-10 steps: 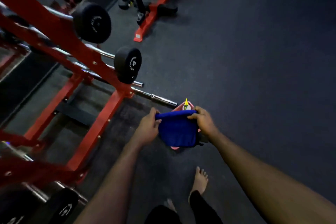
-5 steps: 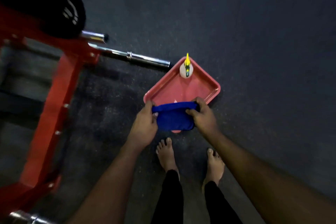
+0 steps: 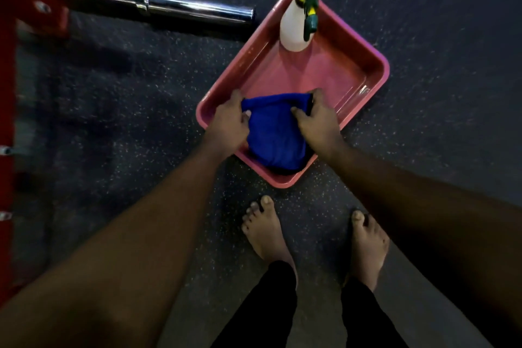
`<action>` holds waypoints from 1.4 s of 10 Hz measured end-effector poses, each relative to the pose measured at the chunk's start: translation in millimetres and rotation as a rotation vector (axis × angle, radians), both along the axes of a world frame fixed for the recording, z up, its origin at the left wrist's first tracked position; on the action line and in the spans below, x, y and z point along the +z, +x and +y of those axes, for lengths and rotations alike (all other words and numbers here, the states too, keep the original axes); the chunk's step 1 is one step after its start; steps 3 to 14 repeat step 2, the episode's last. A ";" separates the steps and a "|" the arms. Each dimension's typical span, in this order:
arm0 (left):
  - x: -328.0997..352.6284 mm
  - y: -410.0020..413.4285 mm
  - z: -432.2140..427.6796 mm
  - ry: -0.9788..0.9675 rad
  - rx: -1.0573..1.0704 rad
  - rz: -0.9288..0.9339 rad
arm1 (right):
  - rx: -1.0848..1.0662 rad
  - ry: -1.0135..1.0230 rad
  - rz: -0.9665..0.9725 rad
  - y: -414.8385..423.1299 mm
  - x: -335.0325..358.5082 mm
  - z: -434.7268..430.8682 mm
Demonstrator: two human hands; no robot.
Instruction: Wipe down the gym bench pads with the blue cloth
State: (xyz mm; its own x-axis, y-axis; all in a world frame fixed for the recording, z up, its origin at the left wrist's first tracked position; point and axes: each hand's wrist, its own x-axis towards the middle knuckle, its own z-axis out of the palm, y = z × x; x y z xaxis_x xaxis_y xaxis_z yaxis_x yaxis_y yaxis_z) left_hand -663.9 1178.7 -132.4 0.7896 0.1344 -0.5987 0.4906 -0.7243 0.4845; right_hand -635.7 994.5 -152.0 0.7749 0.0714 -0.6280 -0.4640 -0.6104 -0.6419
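From my feed the bench pads aren't in frame at all; only a red frame (image 3: 7, 121) runs down the left edge, cut off, w/ a chrome bar (image 3: 158, 5) sticking out from it across the upper left, blurred. Spray bottle (image 3: 295, 24) stands in the far corner of the pink tray (image 3: 367, 70), its yellow top clipped by the top edge. Blue cloth (image 3: 275, 133) sits centre frame in the near corner of the tray; its lower edge is in shadow, so I can't tell if it rests flat on the tray floor. Left hand (image 3: 228, 124) pinches the cloth's left side, right hand (image 3: 319, 121) pinches the right side, fingers curled narrow on the folded top edge; fingertips partly tucked behind fabric. Bar end stops just short of the tray's left rim. Open dark floor (image 3: 452, 22) all along the right side & upper right, plenty of room there; left side is tight vs. the frame. Bare feet (image 3: 267, 230) just below the tray, lower centre. Vs. half a sec ago: view has closed in, tray & bottle fill more of the frame, weight plates gone from the upper left, cloth now lower into the tray, same two-hand grip.
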 end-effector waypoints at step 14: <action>-16.2 3.6 -7.3 -0.074 0.000 0.094 | -0.019 -0.009 0.049 7.9 -0.9 2.6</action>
